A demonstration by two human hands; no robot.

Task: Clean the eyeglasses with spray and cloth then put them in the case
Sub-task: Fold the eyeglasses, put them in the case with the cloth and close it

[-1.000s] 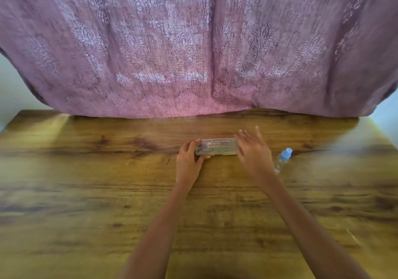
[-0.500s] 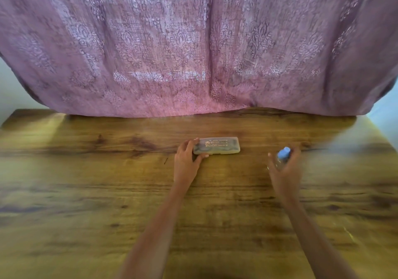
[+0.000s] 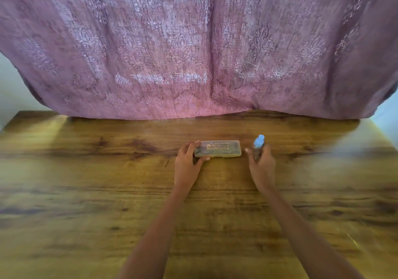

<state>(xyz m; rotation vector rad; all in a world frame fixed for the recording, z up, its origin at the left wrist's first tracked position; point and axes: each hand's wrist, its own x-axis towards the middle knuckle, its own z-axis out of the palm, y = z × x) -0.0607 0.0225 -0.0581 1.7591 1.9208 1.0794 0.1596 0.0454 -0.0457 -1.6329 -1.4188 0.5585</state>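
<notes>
A translucent grey eyeglass case (image 3: 219, 148) with printed lettering lies closed on the wooden table (image 3: 86, 192), near the middle. My left hand (image 3: 187, 162) grips its left end, thumb at the front edge and fingers over the top. My right hand (image 3: 261, 162) holds a small clear spray bottle (image 3: 257, 146) with a light blue cap, upright just right of the case. No eyeglasses or cloth show outside the case; dark shapes inside it are too blurred to tell.
A pink patterned curtain (image 3: 193, 52) hangs behind the table and touches its far edge. Pale wall shows at both upper corners beside the curtain. The table's wood surface stretches wide to the left, right and front of my arms.
My right hand left the case's right end, went right to the spray bottle, took hold of it and brought it upright close beside the case. My left hand stayed on the case.
</notes>
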